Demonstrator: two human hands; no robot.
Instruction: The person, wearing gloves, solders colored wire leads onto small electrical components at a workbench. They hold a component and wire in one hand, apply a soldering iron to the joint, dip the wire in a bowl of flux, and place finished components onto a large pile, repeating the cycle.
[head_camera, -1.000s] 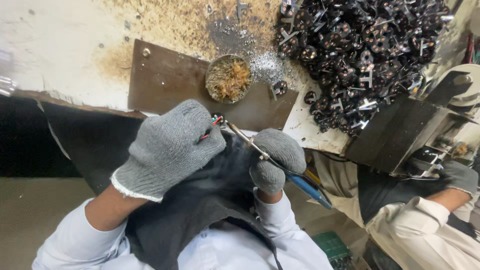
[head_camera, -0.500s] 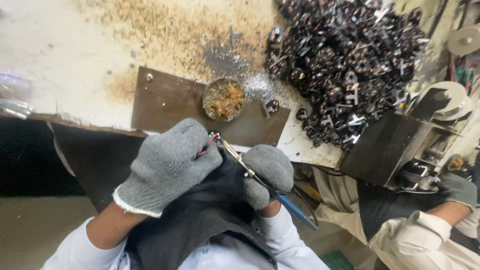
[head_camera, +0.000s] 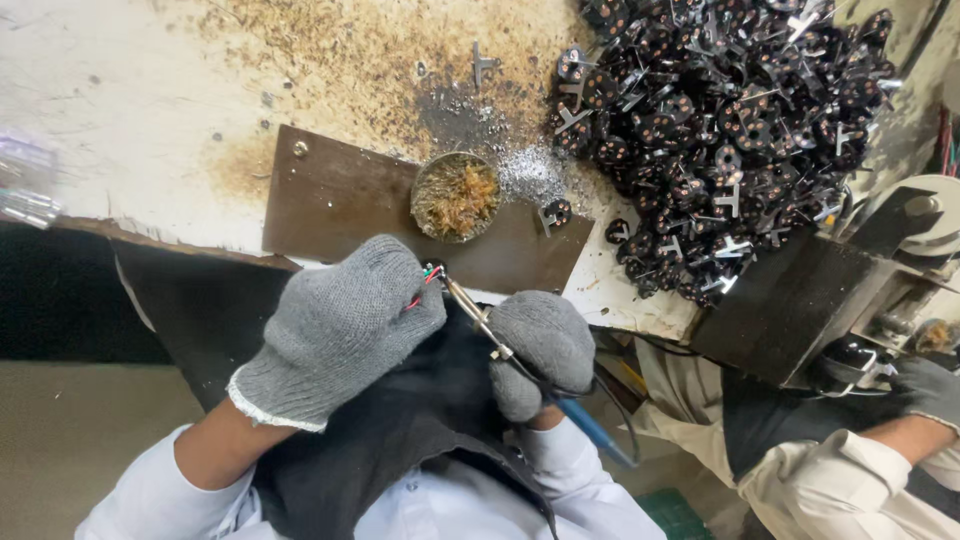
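Two gloved hands are busy at the bench edge. From what I can see, the huge heap of small black coil parts (head_camera: 730, 140) is mostly waiting, and just one part (head_camera: 556, 212) sits apart on the brown metal plate (head_camera: 330, 195), so I'd guess there's plenty left to do. Left hand (head_camera: 340, 330) is clenched around a small piece with red and green wires (head_camera: 420, 290). Right hand (head_camera: 540, 350) is closed on the soldering iron (head_camera: 480, 325), with its tip at those wires, just below the tin of brass wool (head_camera: 455, 195).
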